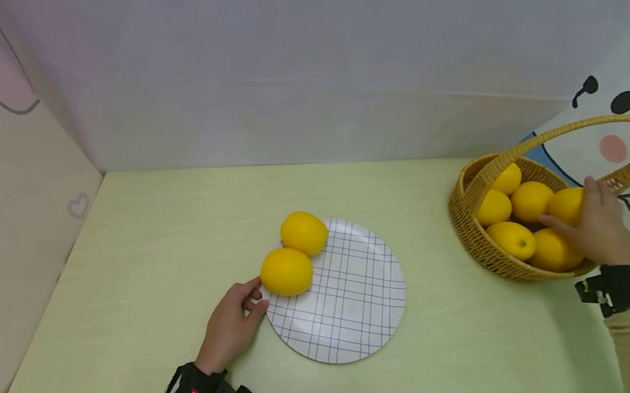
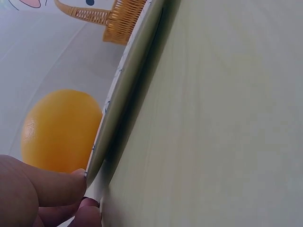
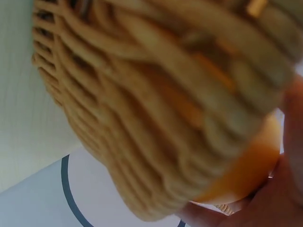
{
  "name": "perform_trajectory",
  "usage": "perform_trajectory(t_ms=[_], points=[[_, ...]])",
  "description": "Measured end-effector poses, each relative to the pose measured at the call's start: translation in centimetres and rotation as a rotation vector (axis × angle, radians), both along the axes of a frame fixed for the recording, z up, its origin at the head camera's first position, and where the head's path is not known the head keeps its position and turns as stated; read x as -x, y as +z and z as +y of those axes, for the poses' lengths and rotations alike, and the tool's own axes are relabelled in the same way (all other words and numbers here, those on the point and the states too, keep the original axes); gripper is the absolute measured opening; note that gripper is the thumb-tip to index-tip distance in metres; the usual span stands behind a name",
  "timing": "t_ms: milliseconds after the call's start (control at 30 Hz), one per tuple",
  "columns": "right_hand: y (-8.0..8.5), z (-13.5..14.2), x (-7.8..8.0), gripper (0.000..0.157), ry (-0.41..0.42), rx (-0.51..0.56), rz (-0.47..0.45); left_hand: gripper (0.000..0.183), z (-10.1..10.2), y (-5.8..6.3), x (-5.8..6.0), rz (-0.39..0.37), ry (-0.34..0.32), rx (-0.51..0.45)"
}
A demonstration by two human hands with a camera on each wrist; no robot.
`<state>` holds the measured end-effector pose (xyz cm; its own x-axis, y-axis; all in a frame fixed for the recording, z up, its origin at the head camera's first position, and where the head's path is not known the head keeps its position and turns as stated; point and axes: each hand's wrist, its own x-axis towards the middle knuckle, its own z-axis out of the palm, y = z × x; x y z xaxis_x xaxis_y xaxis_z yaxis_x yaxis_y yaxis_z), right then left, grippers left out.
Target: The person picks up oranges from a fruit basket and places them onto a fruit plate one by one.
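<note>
A round white plate with a dark grid pattern [image 1: 357, 296] lies mid-table, with two yellow lemons, the rear lemon [image 1: 304, 233] and the front lemon [image 1: 286, 272], touching at its left side. My left hand [image 1: 230, 325] holds the plate's left rim between thumb and fingers, close to the front lemon; the left wrist view shows the fingertips [image 2: 78, 182] at the rim. On the right, a wicker basket [image 1: 477, 248] contains several lemons. My right hand [image 1: 601, 223] reaches over its right side and grips a lemon [image 1: 565, 205]. In the right wrist view the basket wall [image 3: 137, 113] partly hides that lemon [image 3: 251, 165].
The basket's tall arched handle [image 1: 578, 126] leans over to the right, near my right hand. A pale wood-look table [image 1: 177, 226] lies beneath everything. Behind stands a whitish wall sheet [image 1: 300, 74], and printed panels close off both sides.
</note>
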<state>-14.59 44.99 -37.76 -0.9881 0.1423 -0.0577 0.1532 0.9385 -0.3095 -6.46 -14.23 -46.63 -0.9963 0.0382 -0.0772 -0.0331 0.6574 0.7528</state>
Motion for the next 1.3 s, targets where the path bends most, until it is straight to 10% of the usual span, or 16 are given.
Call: perform_trajectory(t_ms=[1300], points=[[0.4, -0.8, 0.1, 0.078, -0.029, -0.049, 0.149, 0.045, 0.0, -0.1, 0.2, -0.024, 0.007, 0.007]])
